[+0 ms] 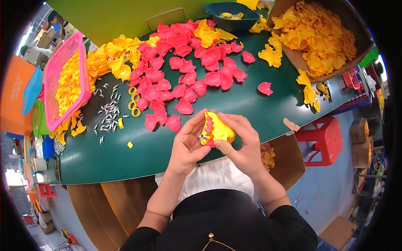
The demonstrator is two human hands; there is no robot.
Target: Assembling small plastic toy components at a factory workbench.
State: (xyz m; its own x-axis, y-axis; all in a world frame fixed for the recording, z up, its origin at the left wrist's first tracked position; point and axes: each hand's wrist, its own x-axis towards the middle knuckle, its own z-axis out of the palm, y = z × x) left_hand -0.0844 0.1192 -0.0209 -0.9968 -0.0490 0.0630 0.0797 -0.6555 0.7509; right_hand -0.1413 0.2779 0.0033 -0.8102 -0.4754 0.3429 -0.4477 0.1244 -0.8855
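Observation:
Close to the table's front edge, both my hands are closed around a yellow plastic toy shell (222,130) with a scalloped red strip along its left side. A small silver metal piece (202,137) sticks out beside that strip, near my left fingers. My left hand (187,144) grips the left side, thumb below. My right hand (242,141) wraps the right side, its thumb, with a tan band around it, pressing the lower edge. The shell's underside is hidden by my fingers. Beyond my hands lie many pink-red shell pieces (184,107).
Silver metal cylinders (110,109) and yellow rings (134,104) are scattered left on the green table (138,161). A pink basket (86,79) of yellow parts stands far left. At the back are a dark bowl (234,26) and a carton (299,62) of yellow pieces. A red stool (324,140) stands right.

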